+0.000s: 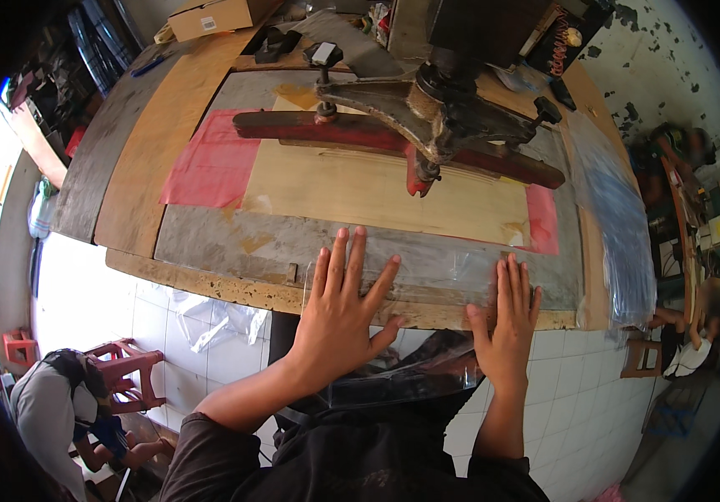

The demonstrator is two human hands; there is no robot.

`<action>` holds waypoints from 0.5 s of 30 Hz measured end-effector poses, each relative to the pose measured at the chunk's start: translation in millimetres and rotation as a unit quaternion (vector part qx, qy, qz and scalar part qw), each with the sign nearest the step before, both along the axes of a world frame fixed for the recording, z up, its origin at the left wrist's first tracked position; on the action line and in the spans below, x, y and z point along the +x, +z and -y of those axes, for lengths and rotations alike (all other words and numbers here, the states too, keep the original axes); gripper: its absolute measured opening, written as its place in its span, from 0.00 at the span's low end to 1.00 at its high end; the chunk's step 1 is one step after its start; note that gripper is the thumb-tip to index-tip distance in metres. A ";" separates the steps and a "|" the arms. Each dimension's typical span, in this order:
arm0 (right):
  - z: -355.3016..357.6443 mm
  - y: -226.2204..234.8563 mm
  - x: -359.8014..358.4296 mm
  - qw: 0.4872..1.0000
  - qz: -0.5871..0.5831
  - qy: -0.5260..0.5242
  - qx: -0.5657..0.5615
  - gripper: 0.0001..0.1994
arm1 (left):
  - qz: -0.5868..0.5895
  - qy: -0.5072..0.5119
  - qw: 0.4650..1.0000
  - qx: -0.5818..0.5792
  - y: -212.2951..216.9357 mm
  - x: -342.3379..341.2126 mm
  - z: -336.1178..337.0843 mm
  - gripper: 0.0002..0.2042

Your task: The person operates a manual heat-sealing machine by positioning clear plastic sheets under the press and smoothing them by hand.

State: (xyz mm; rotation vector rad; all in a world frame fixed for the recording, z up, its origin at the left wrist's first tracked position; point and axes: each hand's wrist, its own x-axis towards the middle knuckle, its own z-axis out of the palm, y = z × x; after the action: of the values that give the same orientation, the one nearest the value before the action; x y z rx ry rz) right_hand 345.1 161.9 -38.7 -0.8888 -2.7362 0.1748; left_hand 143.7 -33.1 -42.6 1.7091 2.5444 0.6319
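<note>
**Both hands laid flat on a clear plastic sheet at the bench edge**

The fingers of the left hand [345, 303] are spread wide and held straight, nothing being gripped; they are pressed flat on a clear plastic sheet [427, 272]. The fingers of the right hand [506, 322] are likewise extended, held closer together, and laid palm-down on the same sheet, with only the thumb set apart toward the left. Neither hand is closed around anything.

The sheet is spread over the near edge of the workbench [209, 280], partly on the grey metal plate [209, 238] and partly hanging off the front, where its lower part is seen draped down in front of the person's dark clothing. Its exact outline is hard to make out because it is transparent.

Beyond the hands, a pale tan panel [360, 188] is set on the plate, flanked by a red sheet [209, 163] on the left and a narrower red strip [542, 219] on the right. Above these, a long dark red bar [326, 130] is carried across the bench under a heavy metal press arm [410, 100]. A stack of bluish clear plastic [615, 217] is laid along the right side of the bench. A cardboard box [213, 15] is seen at the far end.

On the tiled floor below left, loose clear plastic [218, 322] is lying near a red stool [130, 368], beside which another person [59, 410] is seated.
</note>
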 end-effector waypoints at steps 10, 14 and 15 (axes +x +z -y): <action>-1.2 -0.7 0.4 1.000 0.001 0.002 -0.006 0.40 | -0.016 0.004 1.000 -0.018 -0.9 -1.3 3.8 0.38; -1.3 -0.1 0.7 1.000 0.000 0.000 -0.009 0.40 | -0.020 -0.004 1.000 -0.021 3.9 -3.0 3.9 0.38; -1.3 0.3 0.5 1.000 -0.002 0.002 -0.010 0.40 | -0.025 -0.005 0.999 -0.029 6.6 -3.3 4.4 0.38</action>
State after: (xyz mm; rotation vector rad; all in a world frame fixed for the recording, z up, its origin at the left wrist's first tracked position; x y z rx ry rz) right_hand 345.5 163.2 -38.4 -0.8856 -2.7371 0.2045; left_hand 140.4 -37.5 -36.0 1.7387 2.5592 0.5157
